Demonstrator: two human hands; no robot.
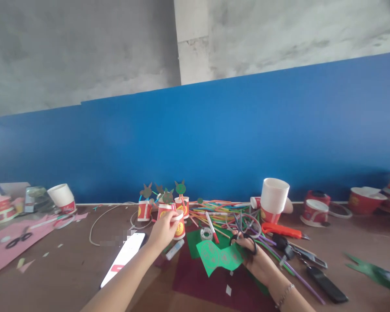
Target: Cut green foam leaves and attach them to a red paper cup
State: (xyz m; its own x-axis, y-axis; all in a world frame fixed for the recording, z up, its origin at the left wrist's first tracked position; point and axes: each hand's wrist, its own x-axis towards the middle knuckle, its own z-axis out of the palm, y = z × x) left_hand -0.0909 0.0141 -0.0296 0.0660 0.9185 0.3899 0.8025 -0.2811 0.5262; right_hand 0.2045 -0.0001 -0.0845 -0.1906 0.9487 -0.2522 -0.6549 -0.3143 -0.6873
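Left hand [164,229] is gripping a paper cup [179,226] at frame center; right hand [253,255] is clamping scissors [243,234] by green paper [218,256].

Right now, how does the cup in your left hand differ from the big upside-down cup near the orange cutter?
The small cup, gripped by the left hand, stands rim up; the tall cup rests inverted, untouched. The small cup is short with a red and yellow print; the tall cup is mostly white, red only at its lower edge. Both look like paper cups.

Soft, even daylight fills my view, with only faint shadows. The green scrap [376,272] at the right edge is smeared, and straight lines bow outward.
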